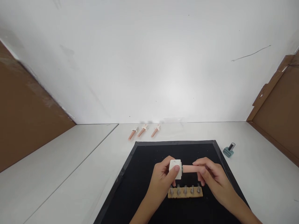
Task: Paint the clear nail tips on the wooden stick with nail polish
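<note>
Over the black mat (pixel 144 174), my left hand (pixel 164 175) grips a white block (pixel 175 169), thumb on its front face. From the block's right side a pink rod (pixel 191 168) sticks out level, with a thin greenish band where the two meet. My right hand (pixel 211 174) pinches the rod's right end between thumb and fingers. Just below the hands lies a tan strip (pixel 185 193) with several small clear, glassy pieces standing in a row on it.
Three pink rods with white blocks (pixel 132 133) lie behind the mat, left of centre. A teal piece with a dark, silver-tipped cylinder (pixel 228 150) rests right of the mat. Brown cardboard panels (pixel 277 115) flank the white table (pixel 77 174); a white wall (pixel 161 62) stands behind.
</note>
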Tool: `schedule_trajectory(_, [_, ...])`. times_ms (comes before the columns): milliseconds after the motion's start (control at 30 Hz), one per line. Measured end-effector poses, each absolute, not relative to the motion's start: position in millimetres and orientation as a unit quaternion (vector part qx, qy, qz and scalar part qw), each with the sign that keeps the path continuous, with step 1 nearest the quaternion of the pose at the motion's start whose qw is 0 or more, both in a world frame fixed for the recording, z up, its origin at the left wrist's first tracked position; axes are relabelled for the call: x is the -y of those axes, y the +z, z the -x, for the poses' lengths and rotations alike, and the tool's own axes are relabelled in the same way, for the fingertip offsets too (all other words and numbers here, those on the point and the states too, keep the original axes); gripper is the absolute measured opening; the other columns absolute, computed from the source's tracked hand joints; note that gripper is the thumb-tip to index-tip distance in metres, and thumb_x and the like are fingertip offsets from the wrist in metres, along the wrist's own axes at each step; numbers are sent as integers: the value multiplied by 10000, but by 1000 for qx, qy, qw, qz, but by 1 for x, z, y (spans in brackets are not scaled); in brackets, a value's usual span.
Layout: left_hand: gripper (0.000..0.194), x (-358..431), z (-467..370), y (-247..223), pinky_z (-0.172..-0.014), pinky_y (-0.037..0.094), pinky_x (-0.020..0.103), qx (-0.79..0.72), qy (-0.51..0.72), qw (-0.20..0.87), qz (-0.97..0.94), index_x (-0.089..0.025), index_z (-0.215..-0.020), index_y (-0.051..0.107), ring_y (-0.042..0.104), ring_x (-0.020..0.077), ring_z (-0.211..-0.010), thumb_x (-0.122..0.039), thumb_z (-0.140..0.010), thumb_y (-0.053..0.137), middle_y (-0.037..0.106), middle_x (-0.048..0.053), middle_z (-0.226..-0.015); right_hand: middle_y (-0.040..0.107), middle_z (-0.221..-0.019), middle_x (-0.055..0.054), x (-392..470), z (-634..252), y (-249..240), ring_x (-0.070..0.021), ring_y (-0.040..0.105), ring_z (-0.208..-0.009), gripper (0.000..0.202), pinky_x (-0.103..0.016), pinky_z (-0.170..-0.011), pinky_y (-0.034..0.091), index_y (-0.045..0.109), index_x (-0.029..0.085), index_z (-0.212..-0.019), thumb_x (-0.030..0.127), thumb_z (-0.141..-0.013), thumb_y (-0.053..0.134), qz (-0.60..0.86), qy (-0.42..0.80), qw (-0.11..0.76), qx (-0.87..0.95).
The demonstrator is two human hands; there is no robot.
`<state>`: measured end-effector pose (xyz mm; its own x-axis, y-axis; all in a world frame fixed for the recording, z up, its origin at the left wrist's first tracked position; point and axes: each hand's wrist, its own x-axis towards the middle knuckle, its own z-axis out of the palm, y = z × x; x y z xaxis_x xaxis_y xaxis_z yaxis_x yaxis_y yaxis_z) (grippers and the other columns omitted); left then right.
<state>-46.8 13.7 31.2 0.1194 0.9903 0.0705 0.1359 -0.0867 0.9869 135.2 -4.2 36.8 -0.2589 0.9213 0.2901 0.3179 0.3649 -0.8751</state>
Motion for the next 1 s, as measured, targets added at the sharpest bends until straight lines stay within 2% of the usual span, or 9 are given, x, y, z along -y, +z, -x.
schedule_trajectory(133, [484, -16, 43, 29, -345, 317, 193, -487, 454, 487, -565, -176, -584, 496, 415, 82, -323, -649, -685, 507, 393, -70, -433, 557, -694, -12, 3, -134, 38, -149, 550, -579, 216, -247, -518, 467, 584, 215, -799, 315, -924, 439, 429, 282, 460, 725])
schedule_trajectory(200, [509, -17, 41, 29, -341, 325, 198, -487, 460, 498, -550, -180, -576, 482, 412, 82, -319, -680, -665, 504, 390, -74, -434, 593, -791, -37, 3, -133, 37, -156, 577, -614, 144, -249, -517, 483, 579, 223, -887, 327, -904, 482, 424, 279, 464, 726])
schedule_trajectory(300, [531, -17, 41, 31, -344, 339, 204, -482, 463, 512, -540, -183, -575, 475, 411, 81, -322, -709, -632, 519, 391, -77, -441, 600, -701, -14, 3, -133, 38, -150, 584, -538, 186, -234, -455, 480, 550, 217, -1003, 353, -915, 459, 452, 315, 447, 705])
schedule_trajectory(400, [542, -16, 40, 34, -351, 358, 208, -471, 460, 522, -542, -181, -593, 492, 416, 83, -334, -721, -622, 524, 391, -78, -445, 570, -620, -3, 4, -134, 41, -151, 571, -531, 214, -243, -480, 483, 580, 215, -838, 303, -938, 412, 455, 259, 459, 718])
schedule_trajectory(567, [558, -15, 42, 39, -351, 386, 222, -461, 472, 524, -539, -182, -614, 506, 419, 88, -348, -739, -614, 521, 401, -73, -465, 646, -883, -74, 6, -132, 49, -179, 622, -649, 120, -256, -495, 509, 575, 239, -951, 311, -902, 492, 435, 219, 463, 741])
schedule_trajectory(633, [558, -15, 42, 41, -362, 386, 221, -456, 474, 523, -542, -179, -618, 514, 429, 90, -360, -736, -613, 530, 412, -69, -474, 641, -740, -34, 7, -130, 51, -161, 599, -548, 139, -232, -425, 477, 555, 235, -1000, 313, -905, 489, 464, 234, 448, 728])
schedule_trajectory(733, [564, -14, 44, 40, -383, 372, 218, -444, 472, 534, -542, -173, -639, 524, 444, 90, -370, -736, -616, 533, 432, -65, -485, 577, -598, 8, 7, -129, 54, -149, 565, -506, 156, -233, -454, 468, 572, 231, -837, 242, -925, 443, 462, 203, 446, 739])
schedule_trajectory(867, [532, -14, 47, 33, -405, 352, 217, -429, 484, 564, -513, -172, -667, 520, 444, 91, -370, -704, -674, 521, 402, -77, -470, 635, -851, -52, 9, -135, 55, -170, 613, -659, 154, -244, -505, 497, 578, 245, -846, 159, -901, 463, 422, 153, 482, 752])
schedule_trajectory(1000, [487, -15, 50, 25, -427, 364, 224, -400, 505, 598, -476, -173, -720, 541, 453, 98, -392, -659, -727, 515, 376, -85, -471, 622, -922, -60, 9, -140, 51, -153, 601, -608, 173, -253, -488, 517, 596, 260, -862, 144, -901, 475, 426, 165, 507, 731])
